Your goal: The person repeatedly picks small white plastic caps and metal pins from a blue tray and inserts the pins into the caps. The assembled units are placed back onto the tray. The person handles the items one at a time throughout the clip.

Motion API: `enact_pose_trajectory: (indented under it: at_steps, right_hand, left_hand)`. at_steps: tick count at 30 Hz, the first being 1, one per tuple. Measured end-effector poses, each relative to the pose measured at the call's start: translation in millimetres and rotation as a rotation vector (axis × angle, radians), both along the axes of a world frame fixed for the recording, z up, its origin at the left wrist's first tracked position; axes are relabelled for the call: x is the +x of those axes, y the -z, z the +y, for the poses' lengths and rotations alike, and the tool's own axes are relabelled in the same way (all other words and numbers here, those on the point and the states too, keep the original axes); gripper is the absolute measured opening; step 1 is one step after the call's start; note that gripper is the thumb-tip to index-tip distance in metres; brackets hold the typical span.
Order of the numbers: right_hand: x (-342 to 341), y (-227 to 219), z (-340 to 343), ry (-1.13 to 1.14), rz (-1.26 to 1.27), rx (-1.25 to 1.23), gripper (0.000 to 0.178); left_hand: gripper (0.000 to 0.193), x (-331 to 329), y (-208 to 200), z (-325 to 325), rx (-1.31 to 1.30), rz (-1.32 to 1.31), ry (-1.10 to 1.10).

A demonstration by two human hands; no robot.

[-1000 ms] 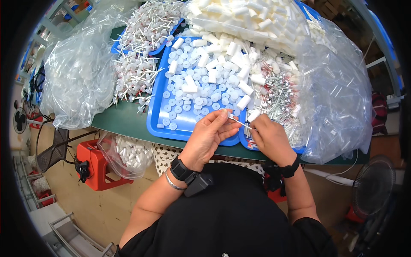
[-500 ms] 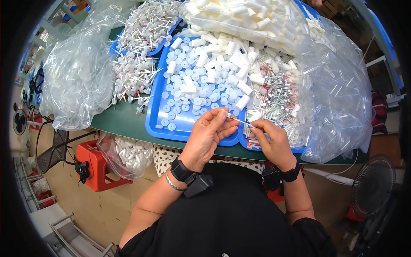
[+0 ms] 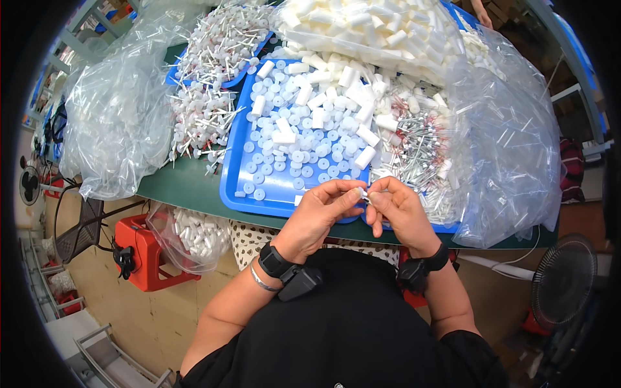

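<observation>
My left hand [image 3: 326, 205] and my right hand [image 3: 398, 210] meet at the front edge of the blue tray [image 3: 234, 184], fingertips nearly touching. Both pinch a small white plastic piece [image 3: 365, 196]; most of it is hidden by my fingers. A white cylinder [image 3: 298, 200] shows beside my left hand; whether it lies in the tray or against the hand, I cannot tell. Translucent discs [image 3: 297, 156] with center holes and white foam-like cylinders [image 3: 365, 157] fill the tray. Right of it lie thin metal pins [image 3: 424, 155] with reddish parts among them.
Thin white stems with discs [image 3: 204, 116] are heaped at the left. Clear plastic bags [image 3: 116, 129] [image 3: 508, 149] flank the green table [image 3: 178, 181]. A large bag of white cylinders [image 3: 381, 32] lies at the back. A red stool [image 3: 139, 252] and a fan [image 3: 564, 281] stand below.
My hands have come closer together and slightly nearer to me. The thin rod seen between them earlier is now mostly hidden by the fingers. Another person's hand shows more at the upper right.
</observation>
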State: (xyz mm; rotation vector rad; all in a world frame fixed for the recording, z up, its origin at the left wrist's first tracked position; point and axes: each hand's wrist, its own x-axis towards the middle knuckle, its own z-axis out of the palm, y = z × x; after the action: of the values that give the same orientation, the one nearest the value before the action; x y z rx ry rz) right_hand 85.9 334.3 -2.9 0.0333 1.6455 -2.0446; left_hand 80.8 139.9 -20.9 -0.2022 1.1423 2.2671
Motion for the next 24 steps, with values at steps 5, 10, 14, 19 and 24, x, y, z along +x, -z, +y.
enact_pose_trajectory:
  at_steps: [5, 10, 14, 19, 24]
  right_hand:
    - [7.6, -3.5, -14.1, 0.027, 0.353, 0.412, 0.019]
    - [-23.8, 5.5, 33.1, 0.173, 1.053, 1.337, 0.011]
    - [-33.6, 13.2, 37.6, 0.121, 0.938, 1.479, 0.013]
    - [-39.6, 20.7, 32.9, 0.069, 0.835, 1.525, 0.009]
    - [-21.0, 2.6, 33.8, 0.213, 0.743, 1.346, 0.007]
  left_hand:
    - [0.025, -9.9, 0.4, -22.0, -0.103, 0.157, -0.082]
    - [0.036, -69.5, -14.2, -111.1, 0.199, 0.099, -0.581]
    - [0.038, -73.2, -30.4, -97.6, -0.088, 0.157, -0.502]
    - [0.028, -49.0, 6.4, -40.3, -0.789, 0.650, 0.025]
    - [0.022, -39.9, 29.9, -15.5, -1.186, 1.128, -0.011]
